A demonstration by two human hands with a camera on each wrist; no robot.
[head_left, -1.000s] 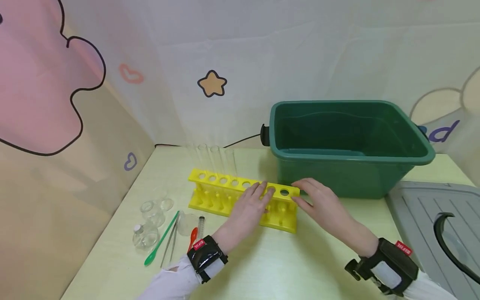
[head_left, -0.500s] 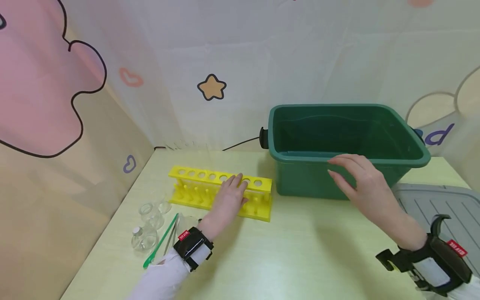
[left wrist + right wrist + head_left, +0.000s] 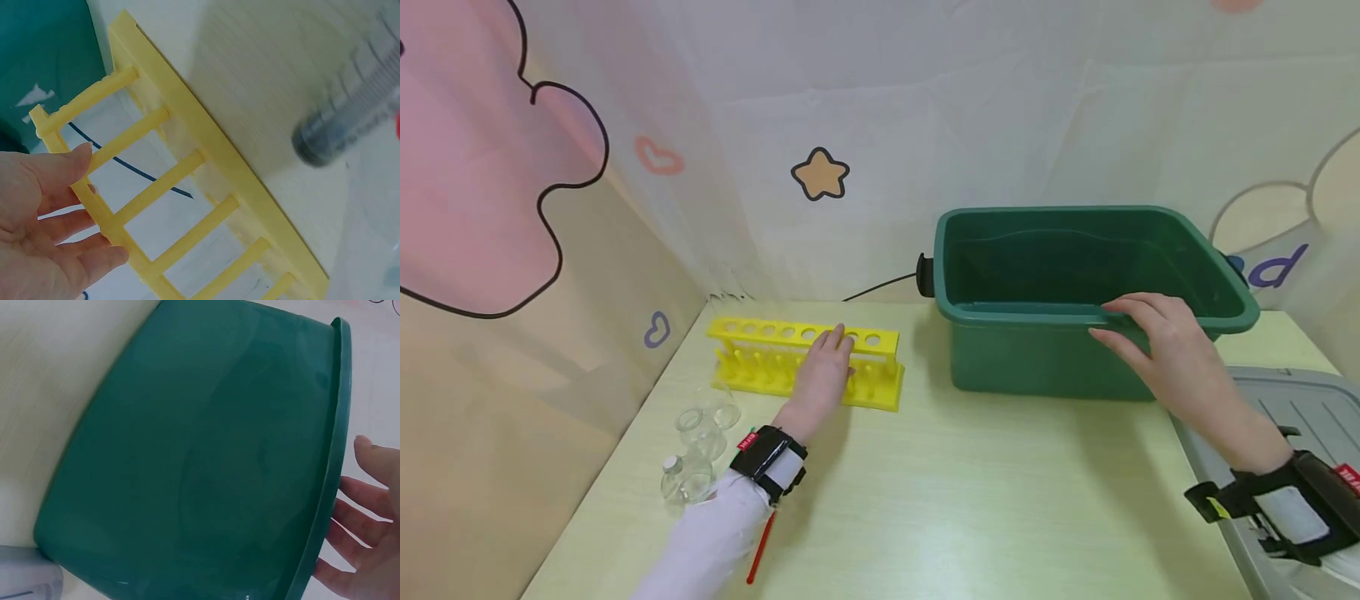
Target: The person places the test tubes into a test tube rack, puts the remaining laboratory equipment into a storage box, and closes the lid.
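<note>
My left hand [image 3: 820, 379] holds the top plate of a yellow test tube rack [image 3: 760, 381]. In the left wrist view, the thumb lies on one side of the plate and the fingers on the other, with the rack's pegs [image 3: 161, 187] in a row beyond. Clear test tube rims [image 3: 730, 296] show faintly above the rack's left end. My right hand [image 3: 1183, 367] is in front of a green tub [image 3: 1037, 358], its fingers loosely bent with nothing in them. In the right wrist view the fingertips [image 3: 342, 481] overlap the tub's rim.
Small clear glass bottles [image 3: 688, 479] stand at the table's left. A red handle [image 3: 762, 546] sticks out below the left sleeve. In the left wrist view a clear graduated tube [image 3: 312, 140] with a dark end lies close by. A ribbed grey panel [image 3: 1262, 379] is at the right.
The rack has shifted left and back with my left hand on it. My right hand has left the rack's right end and moved right, in front of the green tub.
</note>
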